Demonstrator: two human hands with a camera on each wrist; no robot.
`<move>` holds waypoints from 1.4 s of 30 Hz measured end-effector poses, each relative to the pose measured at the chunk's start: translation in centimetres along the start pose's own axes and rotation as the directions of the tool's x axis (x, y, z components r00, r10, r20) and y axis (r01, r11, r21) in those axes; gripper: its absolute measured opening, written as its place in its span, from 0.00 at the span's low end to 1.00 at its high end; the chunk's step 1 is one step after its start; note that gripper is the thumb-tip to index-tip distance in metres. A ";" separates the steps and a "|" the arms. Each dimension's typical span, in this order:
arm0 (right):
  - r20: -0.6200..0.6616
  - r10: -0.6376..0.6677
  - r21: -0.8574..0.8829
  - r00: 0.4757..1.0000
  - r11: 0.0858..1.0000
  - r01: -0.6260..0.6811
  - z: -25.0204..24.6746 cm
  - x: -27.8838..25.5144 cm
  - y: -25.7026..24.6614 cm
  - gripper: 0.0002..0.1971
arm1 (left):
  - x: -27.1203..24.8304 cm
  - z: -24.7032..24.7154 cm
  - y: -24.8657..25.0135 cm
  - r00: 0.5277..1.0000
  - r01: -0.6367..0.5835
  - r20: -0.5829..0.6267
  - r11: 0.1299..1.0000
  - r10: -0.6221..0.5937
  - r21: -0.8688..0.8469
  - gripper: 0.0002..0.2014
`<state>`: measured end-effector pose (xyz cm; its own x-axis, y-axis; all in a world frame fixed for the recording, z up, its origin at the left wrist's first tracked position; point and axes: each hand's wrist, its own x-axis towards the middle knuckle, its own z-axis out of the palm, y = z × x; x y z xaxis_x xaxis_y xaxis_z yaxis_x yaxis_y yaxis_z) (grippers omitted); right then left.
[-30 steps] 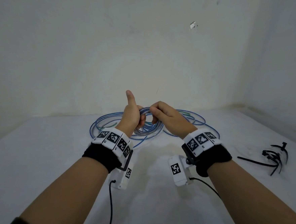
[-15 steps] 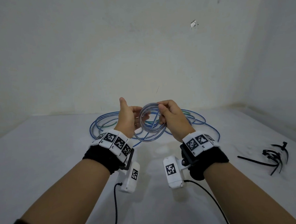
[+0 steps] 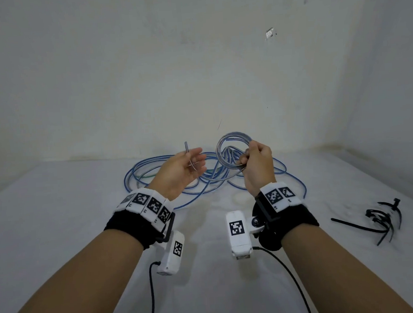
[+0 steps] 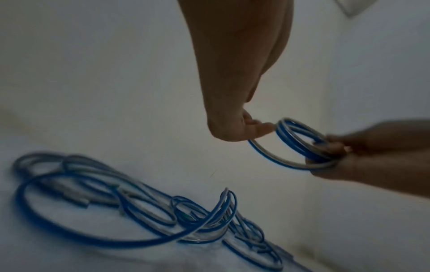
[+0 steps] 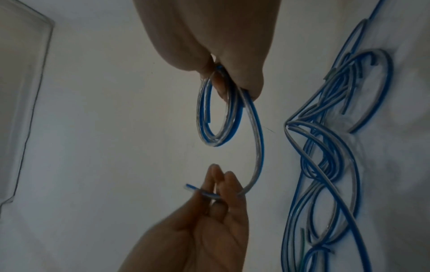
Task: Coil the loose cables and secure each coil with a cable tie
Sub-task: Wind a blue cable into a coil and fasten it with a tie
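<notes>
A small coil [image 3: 233, 146] of blue-and-clear cable stands upright above the table, gripped at its right side by my right hand [image 3: 249, 157]. The coil's free tail curves left to my left hand [image 3: 194, 162], which pinches it between its fingers, with the cut end [image 3: 186, 145] sticking up. In the right wrist view the coil [image 5: 217, 119] hangs from my right hand [image 5: 229, 81], and the tail runs down to my left hand [image 5: 217, 191]. The left wrist view shows my left fingertips [image 4: 258, 128] on the tail beside the coil [image 4: 300, 139].
A tangle of loose blue-and-clear cables [image 3: 202, 181] lies on the white table [image 3: 59, 227] behind my hands, near the wall. Several black cable ties [image 3: 381, 220] lie in a heap at the right. The same tangle [image 4: 139, 211] fills the lower left wrist view.
My hands have moved apart. The left hand has let go of the coil and drawn the cable's tail out to the left. The right hand now holds the coil alone.
</notes>
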<state>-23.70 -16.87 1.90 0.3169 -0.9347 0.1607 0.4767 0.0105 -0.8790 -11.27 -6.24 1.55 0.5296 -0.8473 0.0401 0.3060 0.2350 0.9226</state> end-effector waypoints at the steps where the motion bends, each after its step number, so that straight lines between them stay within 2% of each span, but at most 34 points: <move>1: 0.023 -0.005 -0.024 1.000 1.000 0.006 0.0 -0.1 0.1 0.07 | -0.2 0.5 0.0 0.998 -0.063 -0.013 0.983 0.066 0.171 0.16; 3: 0.087 -0.026 -0.095 0.996 0.995 0.034 0.1 -0.5 0.2 0.06 | -0.1 1.1 0.1 0.974 -0.183 -0.051 0.903 0.219 0.389 0.16; 5: 0.175 -0.054 -0.187 0.983 0.979 0.087 0.2 -0.7 0.5 0.04 | 0.2 1.6 0.2 0.950 -0.247 -0.069 0.870 0.303 0.427 0.16; 8: 0.296 -0.093 -0.296 0.951 0.937 0.184 0.3 -0.9 0.8 0.04 | 0.2 2.0 0.6 0.954 -0.252 -0.023 0.844 0.298 0.474 0.16; 13: 0.376 -0.097 -0.347 0.922 0.908 0.236 0.2 -0.8 0.4 0.05 | 0.2 2.3 0.6 0.962 -0.210 -0.031 0.811 0.270 0.546 0.15; 17: 0.443 -0.099 -0.396 0.891 0.870 0.294 0.0 -0.8 0.4 0.05 | 0.2 2.0 0.4 0.948 -0.223 -0.022 0.711 0.318 0.667 0.14; 18: 0.449 -0.107 -0.399 0.887 0.864 0.306 0.0 -0.8 0.3 0.06 | 0.2 2.0 0.4 0.957 -0.226 0.008 0.727 0.290 0.648 0.14; 21: 0.455 -0.130 -0.399 0.881 0.855 0.332 -0.2 -0.5 0.1 0.06 | -0.3 2.4 0.5 0.984 -0.178 0.104 0.853 0.146 0.490 0.14; 25: 0.483 -0.125 -0.394 0.867 0.853 0.343 -1.1 -0.2 -0.3 0.08 | -0.1 3.0 0.6 0.979 -0.179 0.181 0.826 0.095 0.534 0.16; 28: 0.561 -0.149 -0.369 0.815 0.836 0.407 -1.9 -0.4 -0.9 0.14 | 0.1 3.9 0.8 0.978 -0.181 0.191 0.796 0.084 0.578 0.15; 30: 0.587 -0.166 -0.381 0.792 0.807 0.452 -2.3 -0.2 -1.2 0.14 | 0.1 4.7 0.7 0.976 -0.192 0.201 0.782 0.088 0.592 0.14; 33: 0.546 -0.203 -0.430 0.813 0.765 0.480 -3.2 0.6 -1.4 0.08 | 0.3 5.8 0.2 0.970 -0.185 0.237 0.790 0.051 0.585 0.18; 36: 0.462 -0.221 -0.440 0.859 0.784 0.438 -4.5 0.9 -1.6 0.06 | 0.4 6.9 -0.3 0.966 -0.103 0.255 0.847 -0.040 0.522 0.18; 42: 0.329 -0.289 -0.464 0.899 0.780 0.421 -8.4 1.3 -2.8 0.06 | 1.3 10.4 -2.3 0.901 0.101 0.359 0.923 -0.243 0.372 0.21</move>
<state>-31.53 -21.08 0.74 0.4165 -0.7266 0.5465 0.1250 -0.5496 -0.8260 -19.54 -12.88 3.48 0.1184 -0.9917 -0.0504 0.0408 -0.0459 0.9981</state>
